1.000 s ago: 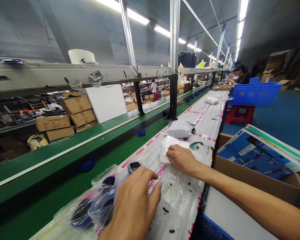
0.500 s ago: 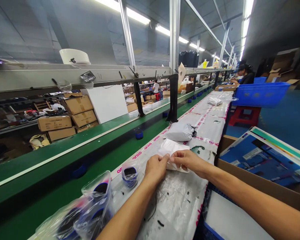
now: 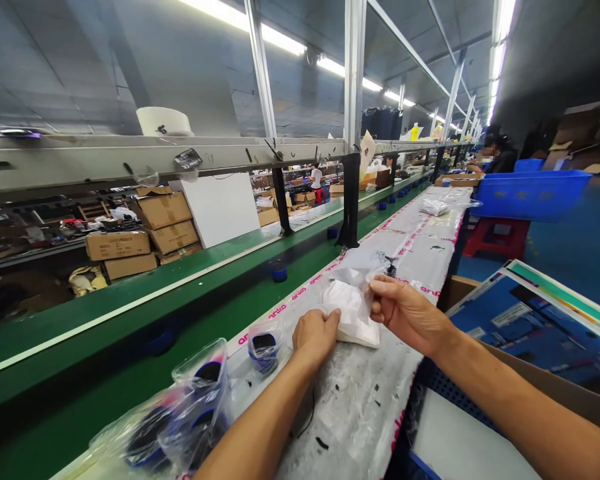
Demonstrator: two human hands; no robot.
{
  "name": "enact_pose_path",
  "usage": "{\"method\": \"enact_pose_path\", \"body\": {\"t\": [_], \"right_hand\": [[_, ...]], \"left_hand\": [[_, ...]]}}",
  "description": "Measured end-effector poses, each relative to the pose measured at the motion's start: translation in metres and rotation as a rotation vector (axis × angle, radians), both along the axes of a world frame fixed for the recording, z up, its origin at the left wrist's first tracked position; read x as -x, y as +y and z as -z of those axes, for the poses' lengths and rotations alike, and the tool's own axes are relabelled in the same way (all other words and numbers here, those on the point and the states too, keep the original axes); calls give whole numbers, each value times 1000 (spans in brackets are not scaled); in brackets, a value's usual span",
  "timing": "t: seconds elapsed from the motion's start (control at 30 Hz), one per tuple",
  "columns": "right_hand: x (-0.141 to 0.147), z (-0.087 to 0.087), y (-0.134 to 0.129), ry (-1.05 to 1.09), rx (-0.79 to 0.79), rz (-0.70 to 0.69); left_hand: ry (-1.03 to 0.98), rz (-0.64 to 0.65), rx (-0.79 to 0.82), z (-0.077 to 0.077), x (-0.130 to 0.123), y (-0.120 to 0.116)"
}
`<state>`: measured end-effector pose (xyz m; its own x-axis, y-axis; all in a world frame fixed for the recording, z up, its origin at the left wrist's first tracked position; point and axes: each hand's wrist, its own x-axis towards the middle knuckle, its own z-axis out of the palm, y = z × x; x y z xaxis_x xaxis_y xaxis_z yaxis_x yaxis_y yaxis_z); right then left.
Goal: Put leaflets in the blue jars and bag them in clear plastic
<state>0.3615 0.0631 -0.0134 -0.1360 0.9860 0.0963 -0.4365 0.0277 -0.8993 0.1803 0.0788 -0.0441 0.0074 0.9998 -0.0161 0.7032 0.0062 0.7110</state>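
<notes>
A white plastic packet (image 3: 353,317) lies on the white belt (image 3: 360,413), which has pink "anko" print. My left hand (image 3: 316,337) grips its left edge. My right hand (image 3: 403,310) pinches a thin translucent flap (image 3: 365,283) rising from the packet. Just beyond them, a grey mailer bag (image 3: 357,261) lies partly behind that flap. Near my left forearm sits a small transparent bag (image 3: 263,350) holding a dark and blue round item. Several similar bagged items (image 3: 195,420) are heaped at the belt's near left edge.
The belt's green frame (image 3: 130,313) with blue knobs runs along the left. To the right stands a cardboard box (image 3: 530,327) of blue printed sheets. Farther on are a blue crate (image 3: 533,193), a red stool (image 3: 495,238) and a seated co-worker (image 3: 497,153).
My right hand has moved up and right, lifting the translucent flap off the white packet. My left hand stays on the packet, and the view has shifted slightly.
</notes>
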Motion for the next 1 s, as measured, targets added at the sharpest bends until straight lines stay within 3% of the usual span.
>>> {"method": "enact_pose_path", "body": {"t": [0.13,0.23,0.37,0.57,0.73,0.9,1.0], "right_hand": [[35,-7,-18,-65,-69,-80],[74,-11,-31,-111,-102,-221],[139,-17,-54,-112,-58,-504],[233,-18,-90,-180,-33,-768],[286,-10,-116,-246,-2,-945],[315,5,-131,-428,-166,-839],[324,17,-136,-590,-433,-643]], "left_hand": [[-85,-36,-139,-38,33,-35],[-261,51,-204,-64,70,-74],[-537,134,-206,-77,125,-124],[-645,-26,-192,-72,209,-193],[-630,-208,-180,-66,255,-248],[-491,-518,-209,-42,283,-280],[-369,-623,-264,-25,291,-291]]}}
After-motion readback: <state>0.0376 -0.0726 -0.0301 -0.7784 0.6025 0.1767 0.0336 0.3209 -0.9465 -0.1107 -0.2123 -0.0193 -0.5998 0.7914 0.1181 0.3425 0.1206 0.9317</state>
